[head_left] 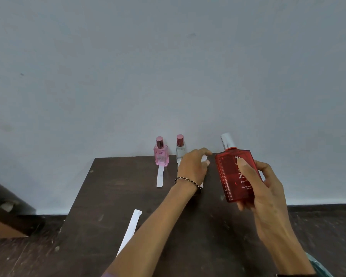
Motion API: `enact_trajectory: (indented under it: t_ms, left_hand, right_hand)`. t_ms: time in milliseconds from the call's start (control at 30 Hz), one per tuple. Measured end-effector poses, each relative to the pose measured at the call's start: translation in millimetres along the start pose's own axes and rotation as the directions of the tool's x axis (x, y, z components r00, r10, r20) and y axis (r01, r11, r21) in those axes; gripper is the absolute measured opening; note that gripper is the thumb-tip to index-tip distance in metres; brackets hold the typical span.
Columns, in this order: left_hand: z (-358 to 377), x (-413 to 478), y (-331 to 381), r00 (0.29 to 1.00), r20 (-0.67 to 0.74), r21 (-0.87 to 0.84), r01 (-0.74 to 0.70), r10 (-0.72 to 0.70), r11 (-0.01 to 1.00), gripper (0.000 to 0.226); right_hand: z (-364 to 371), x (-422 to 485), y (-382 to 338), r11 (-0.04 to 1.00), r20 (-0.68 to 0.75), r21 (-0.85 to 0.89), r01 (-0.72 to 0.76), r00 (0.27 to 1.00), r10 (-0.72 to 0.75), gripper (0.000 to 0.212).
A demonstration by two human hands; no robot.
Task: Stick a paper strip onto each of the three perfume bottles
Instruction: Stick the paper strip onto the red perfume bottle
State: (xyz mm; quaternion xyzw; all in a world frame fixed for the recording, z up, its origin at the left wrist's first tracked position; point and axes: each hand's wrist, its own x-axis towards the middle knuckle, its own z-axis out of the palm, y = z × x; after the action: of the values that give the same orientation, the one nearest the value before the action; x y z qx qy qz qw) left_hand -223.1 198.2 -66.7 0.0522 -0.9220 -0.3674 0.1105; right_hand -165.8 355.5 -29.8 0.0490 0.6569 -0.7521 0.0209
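Note:
My right hand (260, 182) grips a large red perfume bottle (231, 176) with a silver cap, tilted and lifted above the dark table (108, 196). My left hand (194, 166) pinches a white paper strip (204, 158) just left of that bottle; the strip's lower end shows below my wrist. A small pink bottle (161, 154) stands at the table's far edge with a paper strip (160, 177) running from its base toward me. Next to it stands a small clear bottle (180, 148), partly hidden by my left hand.
A long loose paper strip (131, 230) lies on the near left part of the table, its lower end hidden under my left forearm. A plain grey wall rises behind the table. A dark brown object (6, 214) sits at the left edge.

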Motion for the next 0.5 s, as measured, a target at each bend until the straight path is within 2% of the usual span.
enact_trajectory:
  t_ms: [100,233,500]
  left_hand:
    - [3,1,1,1.000,-0.006,0.160,-0.010,0.012,0.987,0.027]
    - [8,2,-1,0.998,-0.026,0.099,-0.046,0.049,0.994,0.024]
    - [15,7,-7,1.000,0.006,0.141,-0.022,0.021,0.990,0.025]
  right_hand:
    - [0,0,0,1.000,0.000,0.003,0.000,1.000,0.000,0.056]
    - [1,0,0,1.000,0.012,0.009,0.001,1.000,-0.001,0.052]
    - [2,0,-1,1.000,0.010,0.014,0.010,1.000,-0.011,0.054]
